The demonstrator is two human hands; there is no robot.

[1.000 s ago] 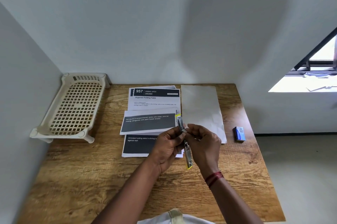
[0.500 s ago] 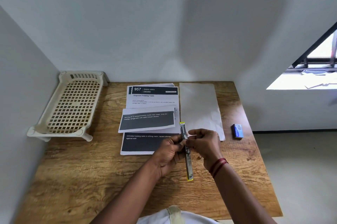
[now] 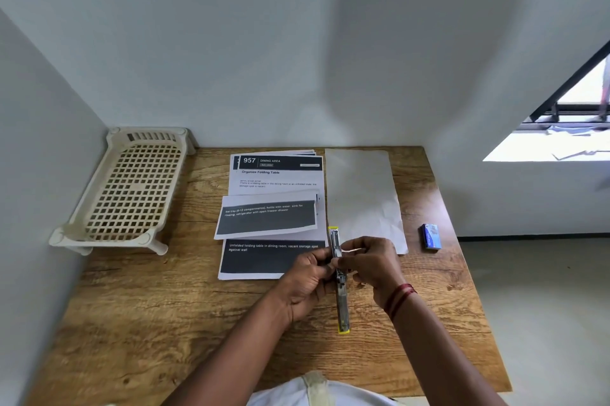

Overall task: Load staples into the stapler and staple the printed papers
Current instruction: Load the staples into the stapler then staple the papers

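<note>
Well left of my hands sits a cream tray (image 3: pixel 132 187), out of play. Just beyond my left hand (image 3: pixel 308 283) lie the printed papers (image 3: pixel 274 207); I read "957", "DINING AREA", "Organize Folding Table" and "Unfolded folding table in dining room, vacant storage spot against wall". Both hands are together at the stapler (image 3: pixel 340 286), opened flat between them, left hand gripping its side, right hand (image 3: pixel 369 262) pinching what I judge is a staple strip (image 3: pixel 351 251) at the channel. If the strip goes in crooked it could jam or crumble. A blank sheet (image 3: pixel 363 194) lies beyond my right hand; well right sits a blue staple box (image 3: pixel 430 236), label unreadable
</note>
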